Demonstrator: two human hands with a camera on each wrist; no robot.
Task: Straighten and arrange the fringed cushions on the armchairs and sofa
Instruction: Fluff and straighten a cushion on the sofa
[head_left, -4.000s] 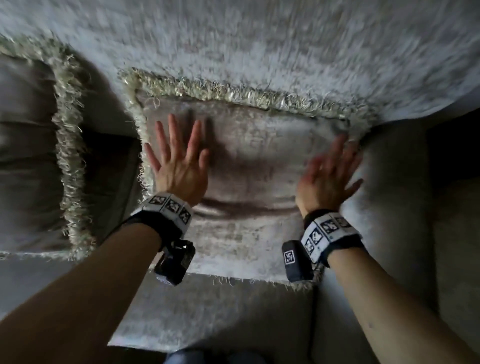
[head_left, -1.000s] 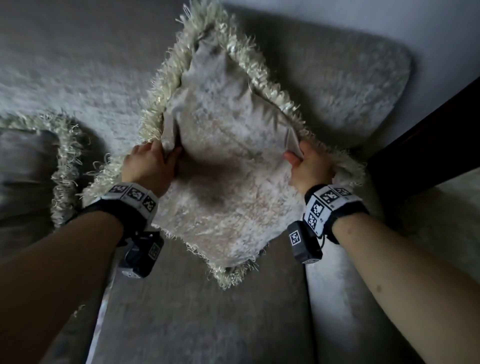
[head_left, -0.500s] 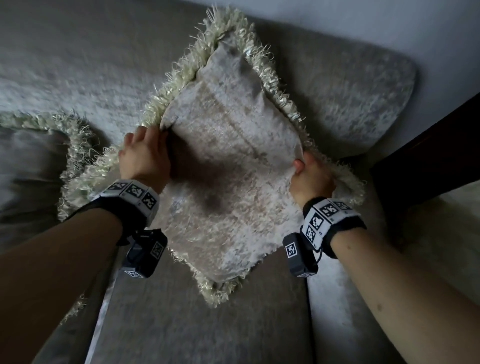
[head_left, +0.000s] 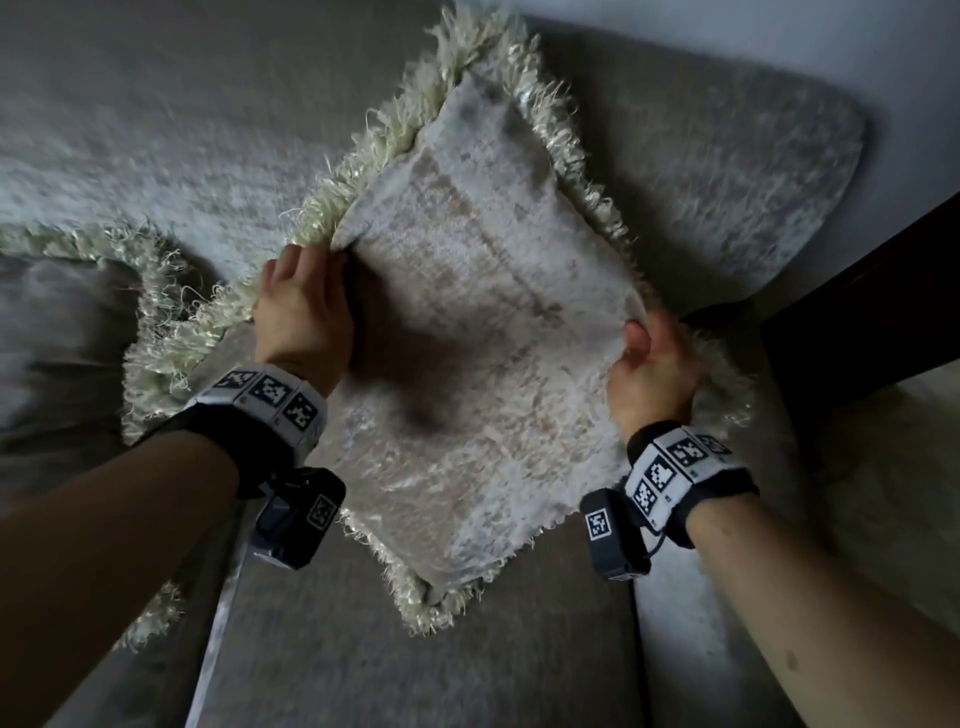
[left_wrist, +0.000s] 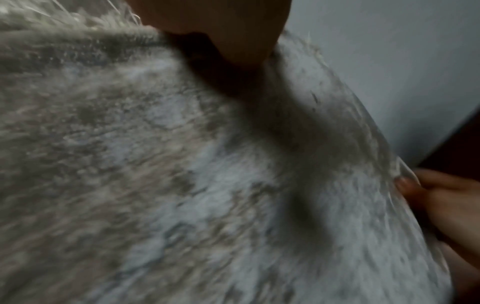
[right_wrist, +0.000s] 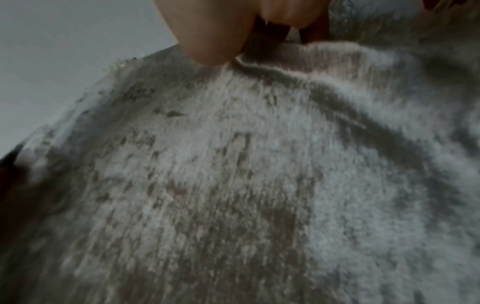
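A pale grey-beige cushion (head_left: 483, 322) with a cream fringe stands on one corner like a diamond against the sofa back (head_left: 156, 156). My left hand (head_left: 304, 306) grips its left edge, fingers curled behind the fabric. My right hand (head_left: 652, 369) pinches its right corner, thumb on the front. In the left wrist view the cushion face (left_wrist: 182, 185) fills the frame, with the right hand (left_wrist: 441, 205) at its far edge. The right wrist view shows the cushion (right_wrist: 233, 185) and my fingers (right_wrist: 213, 37) on a fold of it.
A second fringed cushion (head_left: 67, 332) lies at the left on the sofa seat (head_left: 415, 675). The rounded armrest (head_left: 727, 171) rises behind on the right. Dark wooden furniture (head_left: 857, 312) stands beyond it, and a pale wall (head_left: 779, 31) is at the top.
Four seconds ago both hands lay flat on the cushion as it sat square. Since one second ago the cushion stands on its corner, its face is smoother, and both hands keep their grip.
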